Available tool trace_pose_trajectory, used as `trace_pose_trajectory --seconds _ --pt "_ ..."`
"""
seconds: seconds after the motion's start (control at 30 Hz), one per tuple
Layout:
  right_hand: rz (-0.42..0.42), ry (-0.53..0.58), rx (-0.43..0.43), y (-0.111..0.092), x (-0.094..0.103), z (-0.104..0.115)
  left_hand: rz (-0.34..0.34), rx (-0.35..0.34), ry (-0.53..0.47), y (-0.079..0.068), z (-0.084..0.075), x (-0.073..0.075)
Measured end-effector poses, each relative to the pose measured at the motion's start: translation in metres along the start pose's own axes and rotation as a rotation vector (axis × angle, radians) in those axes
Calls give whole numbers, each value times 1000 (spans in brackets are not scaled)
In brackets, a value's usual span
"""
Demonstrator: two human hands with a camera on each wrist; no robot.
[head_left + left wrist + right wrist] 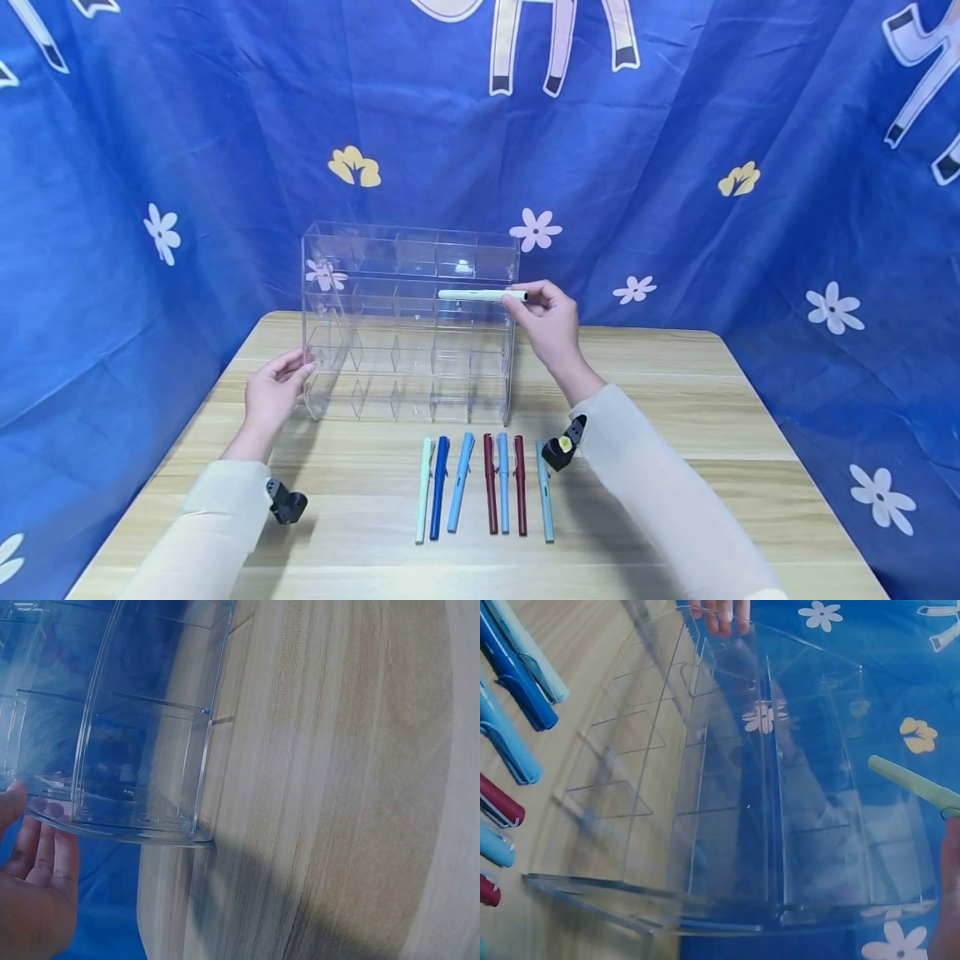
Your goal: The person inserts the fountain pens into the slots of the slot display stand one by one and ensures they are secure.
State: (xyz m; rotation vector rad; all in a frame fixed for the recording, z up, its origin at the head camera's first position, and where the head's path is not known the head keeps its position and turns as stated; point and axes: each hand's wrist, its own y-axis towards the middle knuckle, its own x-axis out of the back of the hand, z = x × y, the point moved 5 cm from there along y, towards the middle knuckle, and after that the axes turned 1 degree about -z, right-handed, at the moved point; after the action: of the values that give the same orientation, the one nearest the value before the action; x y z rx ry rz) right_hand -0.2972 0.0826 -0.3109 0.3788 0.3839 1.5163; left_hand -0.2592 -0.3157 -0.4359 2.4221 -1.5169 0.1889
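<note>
A clear plastic display rack (412,358) with several tiers of small compartments stands upright on the table. My left hand (273,393) grips its left side edge; in the left wrist view the thumb lies on one side of the rack's wall (135,836) and the fingers (56,855) on the other. With thumb and fingertips, my right hand (551,321) pinches a pale green pen (480,295) at its right end. The pen lies level in front of the rack's upper tiers; whether it touches the rack I cannot tell. The right wrist view shows the pen's far end (907,780) near the rack.
Several pens lie in a row before the rack: a mint green pen (424,492), a dark blue pen (439,487), a light blue pen (461,483), a dark red pen (491,483) and others. A blue patterned curtain (637,208) hangs behind the wooden table (660,500).
</note>
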Motion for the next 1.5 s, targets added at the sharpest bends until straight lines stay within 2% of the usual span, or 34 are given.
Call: trace_pose_trajectory --seconds 0.17,0.47,0.77,1.07,1.5 --pt "19 -43 13 7 -16 5 3 -7 -10 -1 -2 0" --pt "25 -133 5 16 -37 1 -4 -4 5 -1 -1 0" --pt "42 -257 -32 25 -51 -5 -14 11 7 -2 -1 0" --pt "60 -323 -76 28 -62 -11 -2 -14 16 -6 -5 0" --pt "115 -442 -99 31 -74 -11 1 15 21 -3 -2 0"
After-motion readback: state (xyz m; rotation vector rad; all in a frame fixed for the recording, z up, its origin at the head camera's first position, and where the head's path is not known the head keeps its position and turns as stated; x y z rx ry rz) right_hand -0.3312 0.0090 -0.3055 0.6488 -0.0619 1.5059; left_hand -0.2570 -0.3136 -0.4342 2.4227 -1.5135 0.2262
